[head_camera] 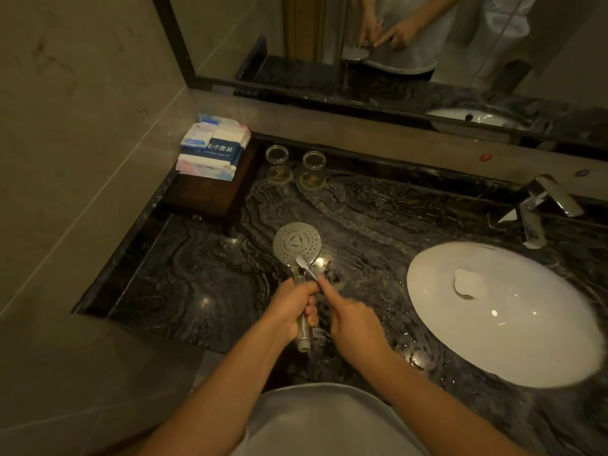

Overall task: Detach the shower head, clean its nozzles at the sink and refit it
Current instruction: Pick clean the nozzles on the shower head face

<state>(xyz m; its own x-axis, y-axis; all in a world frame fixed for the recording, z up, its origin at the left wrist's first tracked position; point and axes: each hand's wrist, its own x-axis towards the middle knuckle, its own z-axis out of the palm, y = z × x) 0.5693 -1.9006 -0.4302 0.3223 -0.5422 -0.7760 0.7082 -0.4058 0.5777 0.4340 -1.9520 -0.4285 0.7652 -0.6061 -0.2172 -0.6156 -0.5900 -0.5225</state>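
- The left hand [293, 307] grips the handle of one shower head [297, 244], fingers curled round it, holding it above the dark counter [197, 274] with the nozzle face turned up.
- The right hand [353, 319] pinches a small white brush [306, 266], forefinger stretched along it; the brush head rests on the near rim of the nozzle face.
- The shower head is left of the sink [500, 311], over the counter and not over the bowl.
- One white oval sink sits at the right, its plug [467, 284] raised and tilted in the middle.
- One chrome tap [534, 209] stands at the far edge of the sink.
- Two clear glasses [277, 154] stand side by side at the far edge of the counter, each beside a round coaster [280, 174] just nearer; two coasters in all.
- A dark wooden tray [210, 192] sits in the far left corner, carrying a stack of wrapped packets [214, 146]; their number is hard to tell.
- A mirror [394, 44] runs along the far wall and reflects both hands and the shower head.
- Nothing lies between the hands and the sink.
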